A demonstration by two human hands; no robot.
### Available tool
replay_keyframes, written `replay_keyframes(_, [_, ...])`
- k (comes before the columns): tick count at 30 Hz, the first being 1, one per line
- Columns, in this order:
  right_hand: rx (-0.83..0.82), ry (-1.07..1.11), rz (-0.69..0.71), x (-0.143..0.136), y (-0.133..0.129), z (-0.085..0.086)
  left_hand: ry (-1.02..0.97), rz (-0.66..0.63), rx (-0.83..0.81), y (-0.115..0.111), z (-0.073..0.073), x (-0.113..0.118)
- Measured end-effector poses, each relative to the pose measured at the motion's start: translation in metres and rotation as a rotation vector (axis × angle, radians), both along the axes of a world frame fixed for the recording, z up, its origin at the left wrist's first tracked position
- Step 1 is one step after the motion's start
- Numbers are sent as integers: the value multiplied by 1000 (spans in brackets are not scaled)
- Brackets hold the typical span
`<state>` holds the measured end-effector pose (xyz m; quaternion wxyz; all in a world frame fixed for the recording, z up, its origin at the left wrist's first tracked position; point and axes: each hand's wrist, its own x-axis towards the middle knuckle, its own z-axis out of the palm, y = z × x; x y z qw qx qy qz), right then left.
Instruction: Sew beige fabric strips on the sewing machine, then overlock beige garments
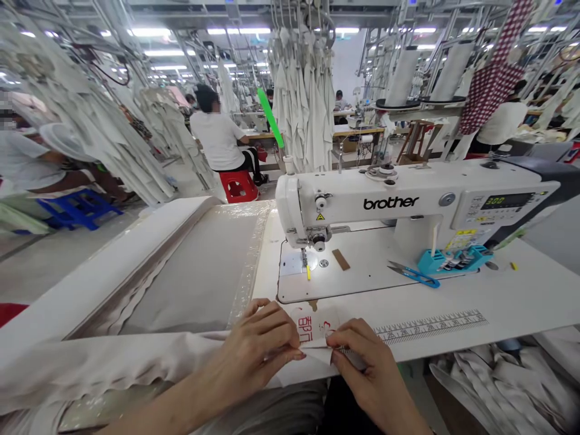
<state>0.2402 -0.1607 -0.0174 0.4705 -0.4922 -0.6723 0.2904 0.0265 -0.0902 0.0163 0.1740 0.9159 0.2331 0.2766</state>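
Note:
My left hand (263,344) and my right hand (367,368) meet at the near edge of the sewing table (498,302). Both pinch a small folded piece of white fabric (317,351) between thumb and fingers. A long strip of the same white cloth (113,362) trails off to the left from under my left hand. A sticker with red print (312,323) lies on the table just behind my fingers. The white Brother sewing machine (408,199) stands farther back, its needle and presser foot (304,257) beyond my hands.
Blue scissors (414,275) and a blue tray of small parts (453,260) lie by the machine base. A printed ruler (430,326) runs along the table edge. White garments hang overhead (303,96). Other people sit at stations behind. Piled cloth (498,380) sits lower right.

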Motion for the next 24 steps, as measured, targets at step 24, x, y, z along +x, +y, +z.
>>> replay_keyframes(24, [-273,630,-166,-62,-34,2,-227,164,533,-53,-21,-30])
